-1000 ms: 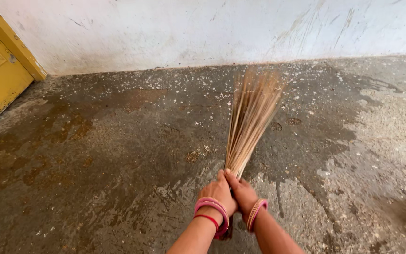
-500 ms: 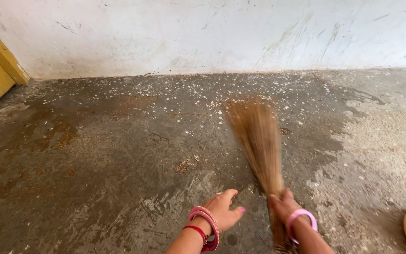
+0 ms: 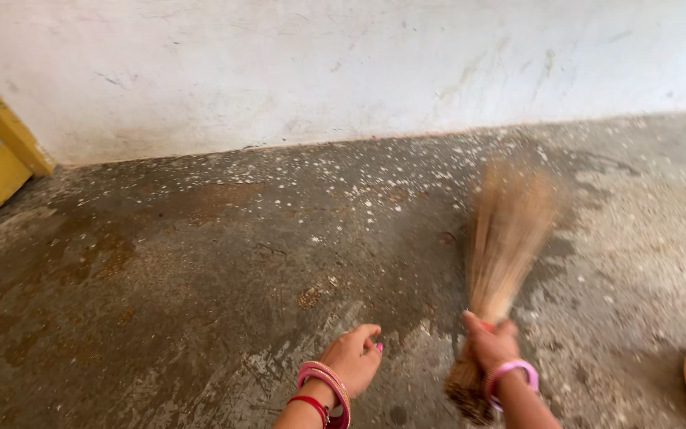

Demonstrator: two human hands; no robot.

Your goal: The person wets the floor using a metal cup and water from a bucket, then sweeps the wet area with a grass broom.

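Right hand [image 3: 490, 345] grips broom [image 3: 502, 254] near its butt, bristles fanned over wet floor [image 3: 200, 262]; left hand [image 3: 355, 357] loose, empty; advise low, short strokes, tips flat, toward wall [image 3: 319, 71].

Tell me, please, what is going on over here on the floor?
A person is sweeping a damp, stained concrete floor with a stick broom. The right hand grips the broom near its bound end; its bristles are blurred with motion. The left hand is free, open above the floor. White specks lie scattered near the white wall.
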